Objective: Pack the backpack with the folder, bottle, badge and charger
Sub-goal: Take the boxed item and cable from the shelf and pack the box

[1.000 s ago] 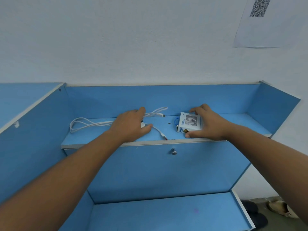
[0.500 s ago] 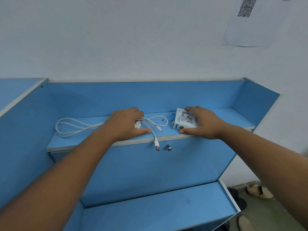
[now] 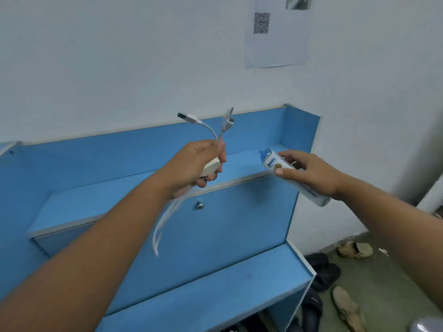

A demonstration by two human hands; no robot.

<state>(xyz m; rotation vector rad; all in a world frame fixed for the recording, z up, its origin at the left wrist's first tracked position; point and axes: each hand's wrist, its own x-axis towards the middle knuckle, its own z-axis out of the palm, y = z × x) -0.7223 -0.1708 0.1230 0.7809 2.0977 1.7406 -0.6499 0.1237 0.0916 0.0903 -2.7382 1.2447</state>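
Head cam: L hand (image 3: 191, 164) fisted round charger (image 3: 211, 167) brick + cable, above shelf (image 3: 115, 202). R hand (image 3: 311, 176) pinches white-blue box (image 3: 273, 163), prob. badge, further right. Risk: hanging cable loop (image 3: 165, 224) snags drawer knob (image 3: 199, 205), yanks charger loose. No backpack in view.

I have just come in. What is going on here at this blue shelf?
A person stands at a blue shelf with both hands full. The left hand grips a white charger together with its cable, whose plugs stick up above the fist while loops hang below. The right hand holds a small white and blue box in the air near the shelf's front edge. No backpack is in view.
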